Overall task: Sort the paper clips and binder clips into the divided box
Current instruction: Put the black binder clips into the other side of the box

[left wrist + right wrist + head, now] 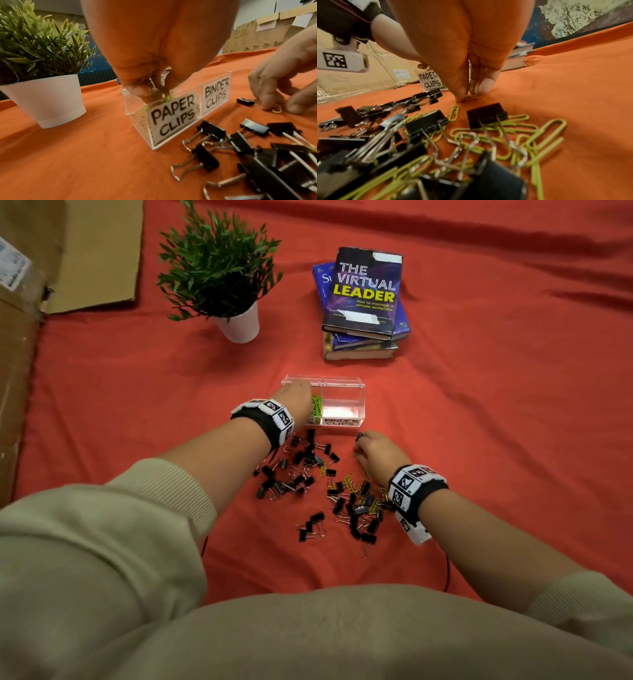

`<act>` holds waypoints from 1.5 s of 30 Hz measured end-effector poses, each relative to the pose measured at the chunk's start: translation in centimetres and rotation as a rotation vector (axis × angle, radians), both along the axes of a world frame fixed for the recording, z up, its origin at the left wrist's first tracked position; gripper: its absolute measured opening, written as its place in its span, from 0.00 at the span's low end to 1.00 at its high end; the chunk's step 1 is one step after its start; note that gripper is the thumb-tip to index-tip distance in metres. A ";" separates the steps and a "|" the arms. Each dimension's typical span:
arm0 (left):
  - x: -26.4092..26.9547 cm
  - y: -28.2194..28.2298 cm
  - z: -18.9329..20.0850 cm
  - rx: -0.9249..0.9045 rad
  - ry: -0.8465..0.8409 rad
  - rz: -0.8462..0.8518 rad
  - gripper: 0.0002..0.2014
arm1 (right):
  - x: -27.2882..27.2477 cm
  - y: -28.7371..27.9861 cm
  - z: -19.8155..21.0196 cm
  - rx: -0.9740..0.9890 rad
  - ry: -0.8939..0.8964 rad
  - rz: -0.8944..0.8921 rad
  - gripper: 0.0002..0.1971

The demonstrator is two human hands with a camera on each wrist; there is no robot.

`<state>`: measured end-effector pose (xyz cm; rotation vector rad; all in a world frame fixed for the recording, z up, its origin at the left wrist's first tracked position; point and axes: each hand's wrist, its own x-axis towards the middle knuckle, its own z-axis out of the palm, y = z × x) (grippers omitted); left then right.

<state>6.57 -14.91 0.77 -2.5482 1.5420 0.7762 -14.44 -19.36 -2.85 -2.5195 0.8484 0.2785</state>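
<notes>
Pinching a small bunch of green paper clips [162,89], the left hand [154,44] is dipping into the divided box's [342,381] left compartment, labelled for them. Fingertips of the right hand [378,455] are closing narrowly on one flat paper clip [276,109] on the red worktop [496,422], just beside the box's empty binder-clip side. Mixed binder clips [305,470] are lying nearer the body.

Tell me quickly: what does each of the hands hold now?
Left hand: pinches green paper clips over the PAPER CLIPS compartment.
Right hand: pinches one paper clip on the cloth.
</notes>
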 end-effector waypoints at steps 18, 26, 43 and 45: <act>-1.4 1.9 -0.3 -0.173 0.022 0.057 0.16 | 1.6 0.6 1.9 0.671 -0.153 -0.550 0.13; -6.6 5.8 -0.6 -0.158 0.044 -0.147 0.07 | -0.4 0.2 2.0 0.309 0.117 -0.152 0.05; -8.8 8.1 -2.9 -0.072 -0.001 -0.072 0.17 | -1.0 2.4 1.5 0.242 0.190 -0.231 0.09; -8.6 8.1 -3.1 -0.060 0.004 -0.076 0.17 | -1.5 1.7 1.5 0.409 0.057 -0.410 0.13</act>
